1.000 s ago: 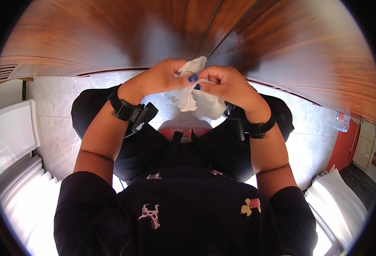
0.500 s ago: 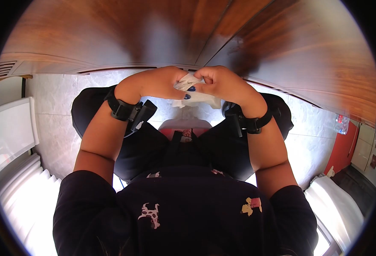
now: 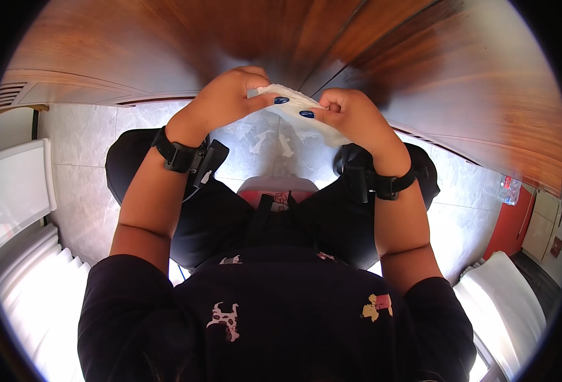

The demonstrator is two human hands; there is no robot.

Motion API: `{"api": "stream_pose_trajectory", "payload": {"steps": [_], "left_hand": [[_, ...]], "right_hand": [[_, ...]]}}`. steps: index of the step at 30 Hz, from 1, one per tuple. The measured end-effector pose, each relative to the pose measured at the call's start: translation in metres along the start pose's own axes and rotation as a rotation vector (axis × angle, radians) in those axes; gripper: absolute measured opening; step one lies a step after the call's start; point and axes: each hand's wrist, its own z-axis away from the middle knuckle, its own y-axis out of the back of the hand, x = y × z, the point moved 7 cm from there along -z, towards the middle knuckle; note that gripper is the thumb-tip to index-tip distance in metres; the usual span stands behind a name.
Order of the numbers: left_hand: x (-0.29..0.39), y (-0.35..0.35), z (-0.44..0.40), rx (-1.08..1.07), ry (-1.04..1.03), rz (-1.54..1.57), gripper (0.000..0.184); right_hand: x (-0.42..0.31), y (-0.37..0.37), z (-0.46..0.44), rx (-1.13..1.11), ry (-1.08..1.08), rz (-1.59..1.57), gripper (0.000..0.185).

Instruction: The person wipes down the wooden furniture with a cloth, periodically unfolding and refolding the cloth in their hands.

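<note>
- Head view: the left hand (image 3: 227, 99) and right hand (image 3: 357, 121) have moved apart, and the white sheet (image 3: 297, 103), crumpled between them half a second earlier, is now drawn out across the gap.
- That change leaves more of its surface exposed and looks like spreading or straightening; whether it is tearing cannot be told.
- Both hands are grasping: the left pinches the sheet near its upper left corner, the right grips its right part, thumb over the near side. Neither is released.
- The sheet is held in the air, by the lower edge of the wooden surface (image 3: 230, 44), with its right side drooping over the floor (image 3: 83, 137).
- Counted: one sheet, two hands, two dark blue thumbnails showing, two black wrist straps (image 3: 180, 156), one on each wrist, each with a dark module.
- Two pale shapes (image 3: 285, 145) now show on the floor below the sheet, toward the wooden surface's lower edge; scraps or reflections, I cannot tell.
- One clear bottle (image 3: 509, 191) with a red label sits near the floor's right edge, beside one red panel (image 3: 512, 219).
- One pale-topped object (image 3: 278, 184) with a red front lies between the knees; its kind is unclear.
</note>
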Motion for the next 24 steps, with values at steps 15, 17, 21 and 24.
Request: {"api": "stream_pose_trajectory", "payload": {"steps": [15, 17, 21, 24], "left_hand": [[-0.015, -0.006, -0.002, 0.148, 0.063, 0.294, 0.025], [-0.018, -0.008, -0.002, 0.136, 0.062, 0.369, 0.026], [-0.031, -0.025, -0.005, 0.028, 0.076, 0.318, 0.027], [-0.029, -0.03, -0.002, -0.034, 0.066, 0.236, 0.033]], "right_hand": [[0.017, 0.016, 0.003, 0.078, -0.105, -0.054, 0.012], [0.017, 0.016, 0.004, 0.067, -0.11, -0.109, 0.012], [0.014, 0.015, 0.005, 0.041, -0.086, -0.224, 0.014], [0.016, 0.011, 0.002, 0.033, -0.064, -0.215, 0.013]]}}
